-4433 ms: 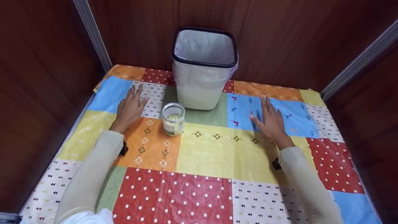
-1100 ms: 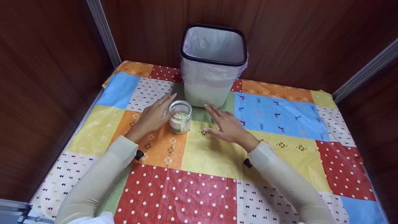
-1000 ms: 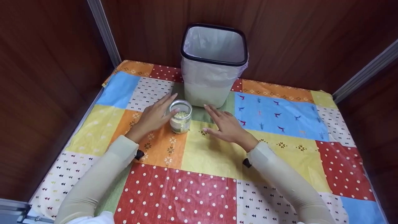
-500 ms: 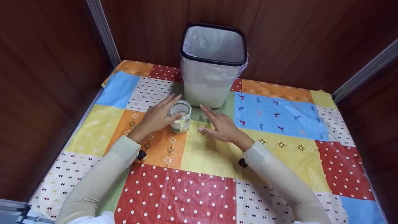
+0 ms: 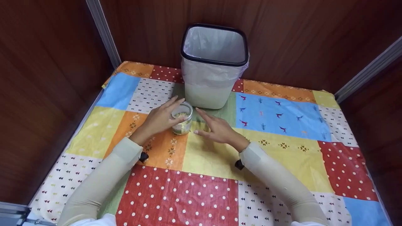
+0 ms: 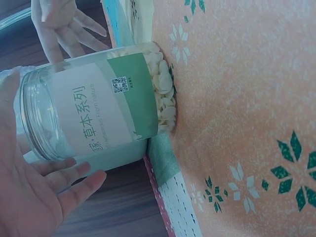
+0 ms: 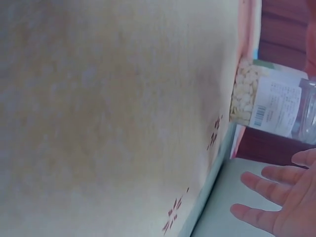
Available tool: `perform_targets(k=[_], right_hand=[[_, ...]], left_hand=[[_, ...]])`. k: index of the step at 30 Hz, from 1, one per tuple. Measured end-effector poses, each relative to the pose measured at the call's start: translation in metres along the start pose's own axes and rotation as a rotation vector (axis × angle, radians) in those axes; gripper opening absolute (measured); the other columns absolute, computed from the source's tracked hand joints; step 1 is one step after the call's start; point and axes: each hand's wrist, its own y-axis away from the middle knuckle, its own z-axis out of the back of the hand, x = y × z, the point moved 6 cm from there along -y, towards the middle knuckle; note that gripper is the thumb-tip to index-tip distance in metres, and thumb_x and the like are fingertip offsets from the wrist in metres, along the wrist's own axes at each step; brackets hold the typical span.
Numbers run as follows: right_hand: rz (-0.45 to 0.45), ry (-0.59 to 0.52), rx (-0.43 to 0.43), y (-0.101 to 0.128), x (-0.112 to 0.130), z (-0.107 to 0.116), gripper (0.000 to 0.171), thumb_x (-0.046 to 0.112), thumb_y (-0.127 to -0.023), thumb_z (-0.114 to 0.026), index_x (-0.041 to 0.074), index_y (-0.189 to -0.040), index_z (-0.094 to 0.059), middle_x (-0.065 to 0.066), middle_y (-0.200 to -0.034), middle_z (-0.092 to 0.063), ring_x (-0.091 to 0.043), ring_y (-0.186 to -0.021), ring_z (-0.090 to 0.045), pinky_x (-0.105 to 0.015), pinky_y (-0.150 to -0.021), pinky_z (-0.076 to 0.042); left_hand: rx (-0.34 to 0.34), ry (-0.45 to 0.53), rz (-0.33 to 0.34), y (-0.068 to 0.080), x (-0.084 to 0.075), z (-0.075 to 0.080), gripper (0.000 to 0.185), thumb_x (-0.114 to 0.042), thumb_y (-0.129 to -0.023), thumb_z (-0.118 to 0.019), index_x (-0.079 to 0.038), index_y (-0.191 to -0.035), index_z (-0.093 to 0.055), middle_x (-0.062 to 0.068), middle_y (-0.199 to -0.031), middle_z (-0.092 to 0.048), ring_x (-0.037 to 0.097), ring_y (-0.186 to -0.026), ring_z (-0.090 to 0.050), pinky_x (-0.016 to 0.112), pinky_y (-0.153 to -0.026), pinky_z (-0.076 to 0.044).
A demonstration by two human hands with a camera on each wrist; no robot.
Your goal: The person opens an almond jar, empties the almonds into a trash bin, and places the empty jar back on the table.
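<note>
A clear jar (image 5: 182, 128) with a white and green label stands upright on the tablecloth, pale flat pieces filling its lower part. In the left wrist view the jar (image 6: 106, 103) shows no lid on its rim. My left hand (image 5: 158, 118) is at the jar's left side, thumb in front and fingers behind, only loosely bent; whether it touches the glass I cannot tell. To the jar's right, my right hand (image 5: 217, 129) is spread with fingers straight, its tips a small gap away. The right wrist view shows that hand (image 7: 296, 202) holding nothing.
Behind the jar stands a white waste bin (image 5: 205, 95) with a black rim and a plastic liner. A patchwork tablecloth (image 5: 179, 197) covers the table. Brown wood-grain panels (image 5: 282, 40) enclose the back and sides.
Both hands have come inward from wide apart to either side of the jar. In the last second the right hand has moved left, closer to it, and the left slightly right. The jar stays put.
</note>
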Motion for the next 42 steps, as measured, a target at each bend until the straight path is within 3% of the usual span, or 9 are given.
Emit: perform_targets(k=[5, 13, 17, 21, 25, 31, 42], right_hand=[[-0.003, -0.010, 0.010, -0.003, 0.002, -0.006, 0.091, 0.071, -0.094, -0.049, 0.028, -0.165, -0.012, -0.015, -0.162, -0.034, -0.042, -0.137, -0.047, -0.058, -0.109, -0.040], [0.004, -0.028, 0.010, -0.008, 0.007, -0.008, 0.088, 0.066, -0.095, -0.054, 0.024, -0.164, -0.019, -0.017, -0.157, -0.042, -0.034, -0.122, -0.060, -0.055, -0.107, -0.044], [-0.001, -0.076, 0.007, -0.011, 0.008, -0.008, 0.086, 0.062, -0.096, -0.057, 0.019, -0.163, -0.025, -0.017, -0.134, -0.063, -0.028, -0.098, -0.067, -0.052, -0.100, -0.049], [-0.012, -0.138, 0.007, -0.013, 0.009, -0.009, 0.084, 0.056, -0.095, -0.062, 0.019, -0.162, -0.027, -0.015, -0.114, -0.070, -0.029, -0.102, -0.069, -0.051, -0.098, -0.050], [-0.012, -0.174, 0.007, -0.015, 0.010, -0.010, 0.083, 0.054, -0.095, -0.064, 0.018, -0.162, -0.028, -0.015, -0.126, -0.068, -0.032, -0.122, -0.062, -0.051, -0.102, -0.049], [-0.007, -0.200, 0.008, -0.016, 0.012, -0.011, 0.082, 0.052, -0.095, -0.065, 0.021, -0.162, -0.029, -0.007, -0.153, -0.050, -0.032, -0.127, -0.059, -0.053, -0.104, -0.047], [0.007, -0.279, 0.025, -0.016, 0.013, -0.015, 0.088, 0.052, -0.095, -0.066, 0.019, -0.163, -0.021, -0.011, -0.153, -0.049, -0.032, -0.129, -0.058, -0.051, -0.105, -0.047]], left_hand=[[0.018, 0.037, 0.006, 0.001, -0.001, -0.001, 0.092, -0.077, -0.085, -0.058, -0.029, -0.160, -0.034, 0.009, -0.167, -0.025, 0.044, -0.132, -0.051, 0.059, -0.099, -0.050], [0.009, 0.050, -0.009, 0.002, -0.007, 0.001, 0.098, -0.070, -0.080, -0.072, -0.020, -0.158, -0.039, 0.008, -0.166, -0.027, 0.042, -0.137, -0.047, 0.056, -0.106, -0.046], [0.005, 0.056, -0.024, 0.001, -0.008, 0.002, 0.095, -0.062, -0.080, -0.078, -0.016, -0.156, -0.043, 0.009, -0.165, -0.029, 0.042, -0.136, -0.048, 0.056, -0.106, -0.045], [0.000, 0.079, -0.040, 0.000, -0.011, 0.003, 0.090, -0.051, -0.081, -0.082, -0.013, -0.154, -0.044, 0.013, -0.163, -0.033, 0.041, -0.138, -0.047, 0.054, -0.109, -0.043], [-0.011, 0.115, -0.058, 0.000, -0.012, 0.004, 0.086, -0.040, -0.082, -0.085, -0.011, -0.153, -0.046, 0.016, -0.159, -0.039, 0.038, -0.138, -0.047, 0.050, -0.111, -0.043], [-0.019, 0.129, -0.071, 0.000, -0.012, 0.005, 0.087, -0.035, -0.080, -0.087, -0.010, -0.152, -0.046, 0.016, -0.154, -0.044, 0.035, -0.134, -0.050, 0.047, -0.110, -0.044], [-0.022, 0.137, -0.049, -0.002, -0.011, 0.004, 0.087, -0.034, -0.077, -0.089, -0.008, -0.150, -0.048, 0.016, -0.145, -0.050, 0.034, -0.126, -0.055, 0.046, -0.106, -0.047]])
